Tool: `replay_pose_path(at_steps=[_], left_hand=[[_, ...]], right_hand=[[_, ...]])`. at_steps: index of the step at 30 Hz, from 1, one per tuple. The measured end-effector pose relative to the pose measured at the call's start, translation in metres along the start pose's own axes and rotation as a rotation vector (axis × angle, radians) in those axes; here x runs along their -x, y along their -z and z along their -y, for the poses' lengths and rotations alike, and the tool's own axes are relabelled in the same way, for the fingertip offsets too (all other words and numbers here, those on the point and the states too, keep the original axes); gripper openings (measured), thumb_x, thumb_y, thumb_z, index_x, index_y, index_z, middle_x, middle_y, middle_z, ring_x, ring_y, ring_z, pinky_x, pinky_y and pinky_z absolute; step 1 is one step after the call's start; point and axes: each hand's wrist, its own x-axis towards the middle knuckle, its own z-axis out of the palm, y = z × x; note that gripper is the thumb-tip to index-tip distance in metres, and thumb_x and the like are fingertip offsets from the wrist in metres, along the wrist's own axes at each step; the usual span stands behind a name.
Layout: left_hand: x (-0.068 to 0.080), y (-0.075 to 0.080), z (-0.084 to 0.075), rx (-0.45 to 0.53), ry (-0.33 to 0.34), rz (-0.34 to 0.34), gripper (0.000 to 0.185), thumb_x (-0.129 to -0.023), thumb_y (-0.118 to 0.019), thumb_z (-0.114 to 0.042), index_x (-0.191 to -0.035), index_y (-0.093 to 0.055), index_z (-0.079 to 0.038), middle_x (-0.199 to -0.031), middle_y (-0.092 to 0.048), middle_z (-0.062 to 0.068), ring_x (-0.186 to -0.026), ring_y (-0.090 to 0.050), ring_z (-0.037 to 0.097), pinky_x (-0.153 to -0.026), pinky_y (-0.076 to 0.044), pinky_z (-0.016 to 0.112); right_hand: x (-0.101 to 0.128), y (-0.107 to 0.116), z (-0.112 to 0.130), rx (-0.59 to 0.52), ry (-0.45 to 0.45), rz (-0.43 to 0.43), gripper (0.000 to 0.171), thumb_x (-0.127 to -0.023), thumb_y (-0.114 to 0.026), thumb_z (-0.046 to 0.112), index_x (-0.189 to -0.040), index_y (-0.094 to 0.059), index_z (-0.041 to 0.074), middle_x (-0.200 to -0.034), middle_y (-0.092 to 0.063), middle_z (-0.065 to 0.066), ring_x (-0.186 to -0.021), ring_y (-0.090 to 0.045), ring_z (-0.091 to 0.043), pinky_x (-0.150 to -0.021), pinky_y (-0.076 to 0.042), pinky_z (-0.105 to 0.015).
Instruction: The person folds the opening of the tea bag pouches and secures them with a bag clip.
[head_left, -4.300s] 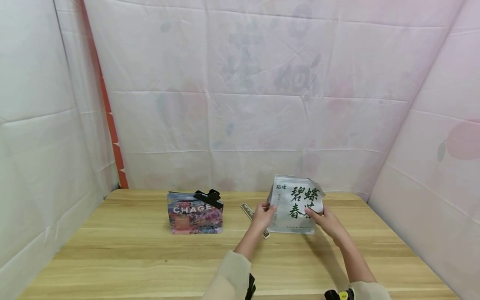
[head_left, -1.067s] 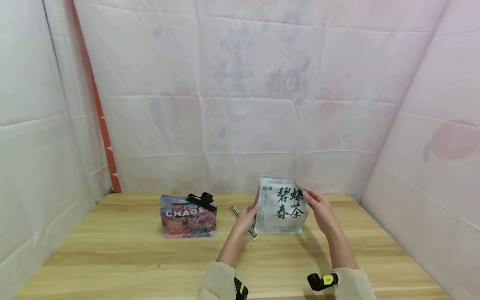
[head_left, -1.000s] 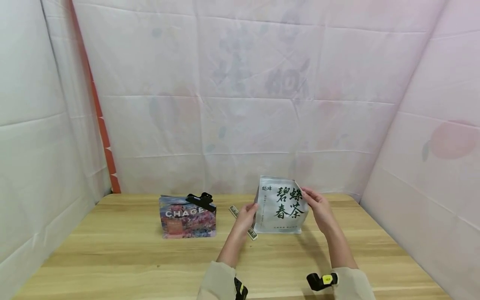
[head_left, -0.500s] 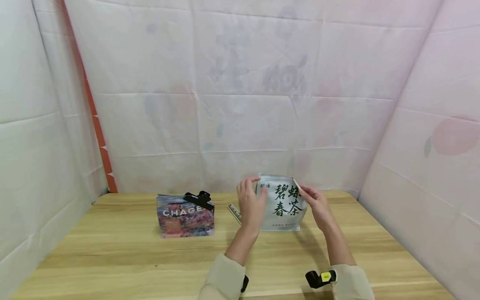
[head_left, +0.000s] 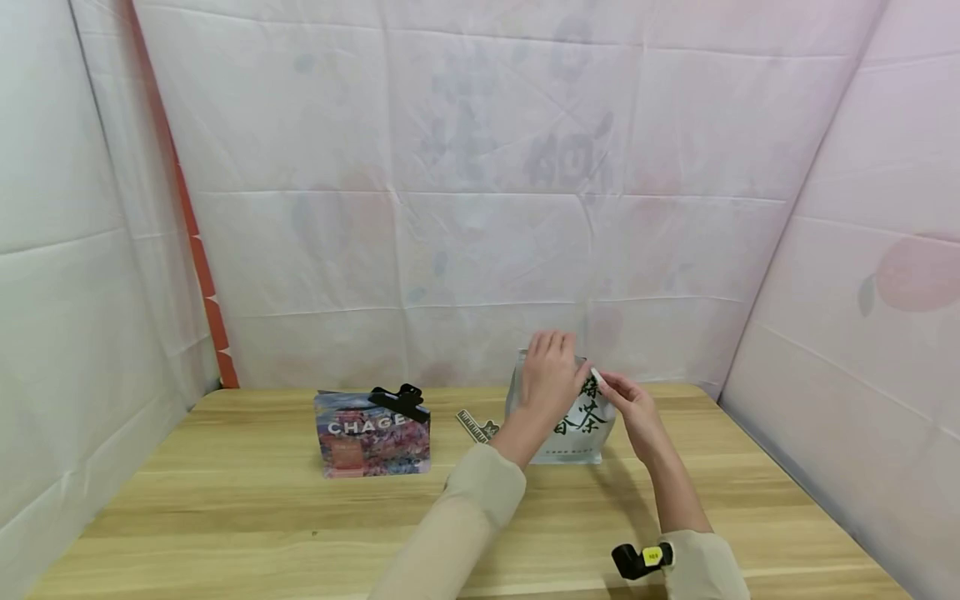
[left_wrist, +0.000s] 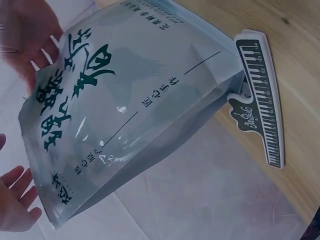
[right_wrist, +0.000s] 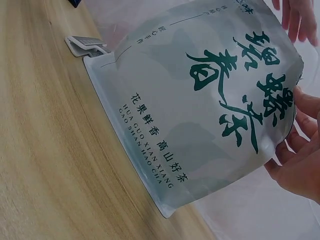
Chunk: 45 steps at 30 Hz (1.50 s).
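A silver-grey tea bag [head_left: 570, 450] with green Chinese characters stands on the wooden table, its top edge bent at the right corner. My right hand [head_left: 637, 421] pinches that top right edge, thumb [right_wrist: 306, 104] in front and fingers behind. My left hand [head_left: 550, 375] is up at the top of the tea bag, overlapping its front in the head view; in the left wrist view its loosely bent fingers [left_wrist: 20, 182] lie by the top corner. A piano-keyboard bag clip [left_wrist: 262, 95] marked "Music" lies by the tea bag's lower left side, partly hidden by my left arm in the head view.
A colourful "CHAGE" bag [head_left: 375, 446] stands to the left, with a black clip [head_left: 401, 402] on its top right corner. Pale fabric walls [head_left: 480, 250] enclose the wooden table [head_left: 262, 517] at the back and both sides.
My left hand has let go of the tea bag's left side and moved up and right to its top. The right hand has gone from the lower right side to the upper right edge.
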Motion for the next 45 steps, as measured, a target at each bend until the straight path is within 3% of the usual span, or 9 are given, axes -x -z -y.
replay_pose_path(at_steps=[3, 6, 12, 19, 25, 33, 39, 45], left_hand=[[-0.003, -0.005, -0.005, -0.054, 0.007, 0.154, 0.048, -0.092, -0.04, -0.054, -0.12, -0.056, -0.018, -0.114, -0.056, -0.005, -0.113, -0.045, 0.012, -0.105, -0.021, 0.032], [-0.004, -0.007, -0.01, -0.09, 0.004, 0.265, 0.049, -0.092, -0.035, -0.056, -0.123, -0.055, -0.023, -0.117, -0.056, -0.008, -0.114, -0.044, 0.011, -0.106, -0.02, 0.035], [-0.011, -0.003, -0.018, -0.117, 0.016, 0.358, 0.043, -0.091, -0.041, -0.054, -0.117, -0.057, -0.024, -0.112, -0.058, -0.01, -0.107, -0.048, 0.01, -0.098, -0.027, 0.032], [-0.012, -0.005, -0.02, -0.061, 0.052, 0.335, 0.033, -0.09, -0.05, -0.048, -0.111, -0.061, -0.025, -0.108, -0.06, -0.01, -0.1, -0.051, 0.009, -0.084, -0.033, 0.028], [-0.009, -0.008, -0.018, -0.019, 0.071, 0.279, 0.03, -0.09, -0.052, -0.043, -0.112, -0.063, -0.025, -0.107, -0.062, -0.01, -0.1, -0.052, 0.008, -0.085, -0.034, 0.028], [-0.009, -0.012, -0.013, -0.003, 0.083, 0.216, 0.024, -0.088, -0.055, -0.041, -0.103, -0.066, -0.025, -0.102, -0.064, -0.011, -0.096, -0.053, 0.008, -0.084, -0.034, 0.028], [-0.01, -0.016, -0.012, 0.003, 0.086, 0.199, 0.021, -0.089, -0.056, -0.038, -0.101, -0.066, -0.024, -0.1, -0.064, -0.01, -0.094, -0.053, 0.008, -0.082, -0.034, 0.027], [-0.01, -0.018, -0.013, 0.001, 0.083, 0.199, 0.021, -0.09, -0.056, -0.036, -0.103, -0.066, -0.024, -0.101, -0.063, -0.009, -0.095, -0.053, 0.009, -0.083, -0.033, 0.028]], right_hand=[[0.001, -0.001, 0.0, -0.012, 0.013, -0.013, 0.042, -0.094, -0.055, 0.02, -0.123, -0.047, -0.009, -0.098, -0.058, 0.015, -0.096, -0.05, -0.004, -0.086, -0.035, -0.02], [0.002, -0.002, 0.0, -0.011, 0.009, -0.026, 0.037, -0.093, -0.056, 0.02, -0.12, -0.05, -0.005, -0.097, -0.057, 0.015, -0.096, -0.049, -0.004, -0.086, -0.035, -0.02], [0.002, -0.002, -0.001, 0.012, 0.001, -0.047, 0.033, -0.093, -0.056, 0.022, -0.117, -0.052, 0.0, -0.097, -0.057, 0.015, -0.096, -0.049, -0.004, -0.085, -0.035, -0.02], [0.003, -0.003, -0.002, -0.002, 0.007, -0.075, 0.027, -0.091, -0.059, 0.018, -0.112, -0.055, 0.001, -0.093, -0.058, 0.013, -0.091, -0.051, -0.005, -0.08, -0.039, -0.019], [0.003, -0.003, -0.005, 0.014, 0.02, -0.062, 0.038, -0.092, -0.058, 0.016, -0.117, -0.05, -0.01, -0.094, -0.058, 0.012, -0.09, -0.052, -0.005, -0.079, -0.04, -0.019], [0.0, 0.002, -0.011, 0.022, 0.034, -0.043, 0.033, -0.092, -0.057, 0.013, -0.114, -0.053, -0.012, -0.09, -0.06, 0.013, -0.087, -0.053, -0.003, -0.081, -0.038, -0.018], [-0.002, -0.004, -0.014, 0.037, 0.043, -0.163, 0.033, -0.09, -0.06, 0.008, -0.11, -0.053, -0.017, -0.084, -0.061, 0.013, -0.081, -0.054, -0.002, -0.074, -0.042, -0.016], [-0.003, -0.011, -0.017, -0.024, 0.014, -0.328, 0.018, -0.085, -0.066, 0.006, -0.098, -0.066, -0.007, -0.075, -0.063, 0.014, -0.074, -0.055, -0.003, -0.067, -0.044, -0.017]])
